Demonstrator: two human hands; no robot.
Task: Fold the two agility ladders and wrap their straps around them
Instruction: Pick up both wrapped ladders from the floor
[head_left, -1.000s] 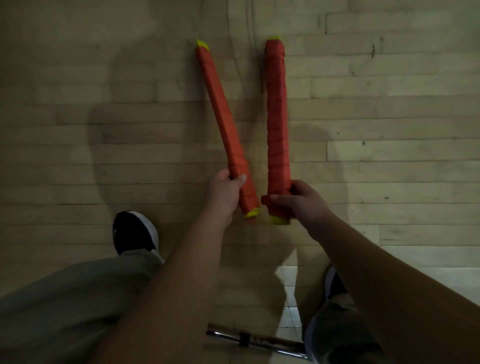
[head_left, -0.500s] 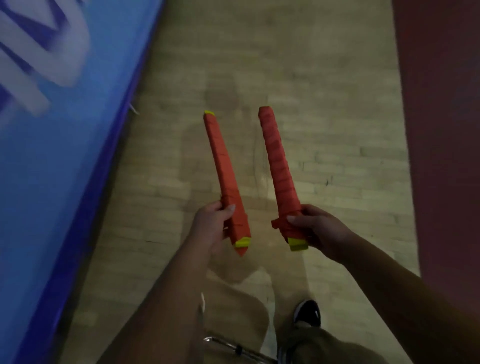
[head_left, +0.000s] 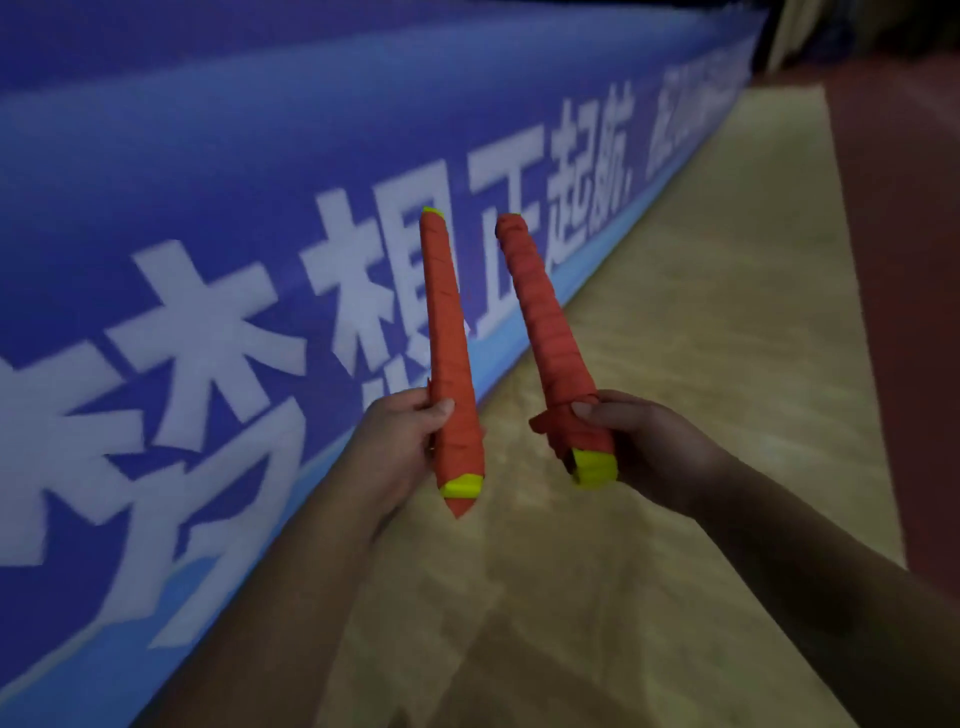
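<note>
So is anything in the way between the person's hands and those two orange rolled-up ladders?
Nothing visible. The left hand grips the left ladder near its yellow-tipped lower end, and the right hand grips the right ladder the same way. The two are held apart, not touching, above the wooden floor.

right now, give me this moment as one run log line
left hand: grips left ladder bundle | right hand: grips right ladder bundle | bundles: folded, strap-wrapped, apart | behind: blue banner, wooden floor
</note>
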